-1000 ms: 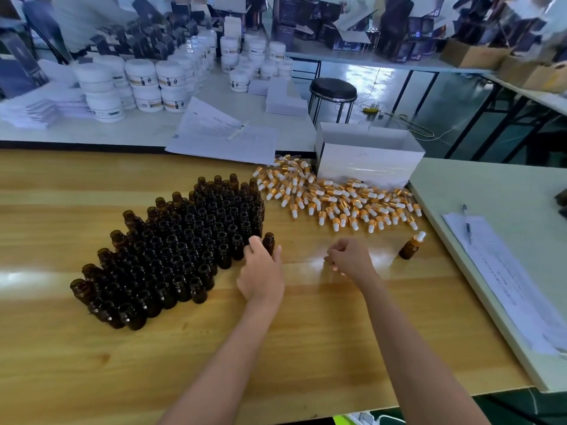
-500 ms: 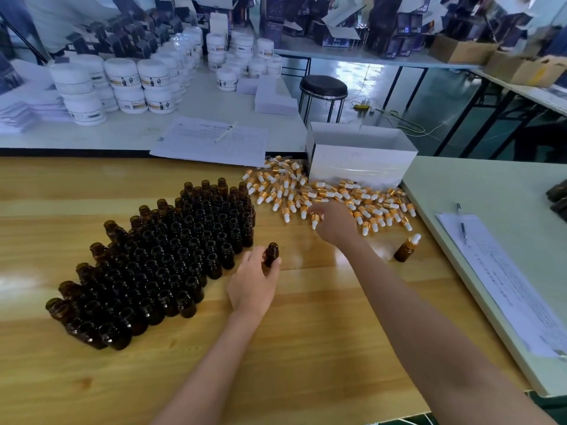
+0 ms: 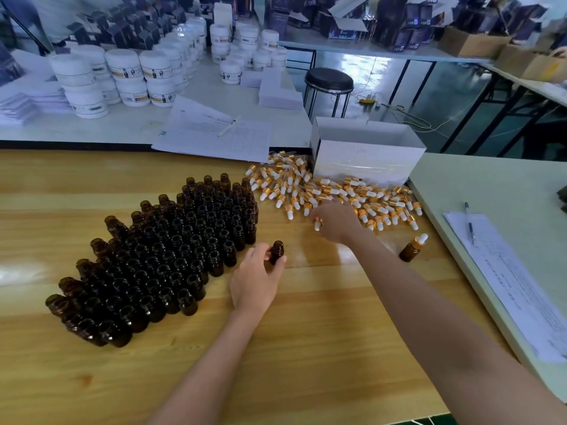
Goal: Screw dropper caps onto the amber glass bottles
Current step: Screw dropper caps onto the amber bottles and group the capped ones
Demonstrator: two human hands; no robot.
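Note:
A dense cluster of open amber glass bottles (image 3: 171,250) stands on the wooden table (image 3: 306,348). My left hand (image 3: 256,279) grips one uncapped amber bottle (image 3: 276,252), upright, just right of the cluster. A pile of gold-collared dropper caps (image 3: 331,194) with white bulbs lies further back. My right hand (image 3: 336,220) is at the pile's near edge and pinches one dropper cap (image 3: 317,223). One capped bottle (image 3: 412,248) stands alone at the right.
An open white box (image 3: 365,157) sits behind the cap pile. Papers with a pen (image 3: 214,133) lie on the far table beside stacked white jars (image 3: 122,78). A pale table (image 3: 506,216) at right carries a sheet and pen. A black stool (image 3: 329,79) stands beyond.
My right hand moved from near the table's middle out to the cap pile and took hold of one cap. My left hand has drawn one bottle away from the cluster.

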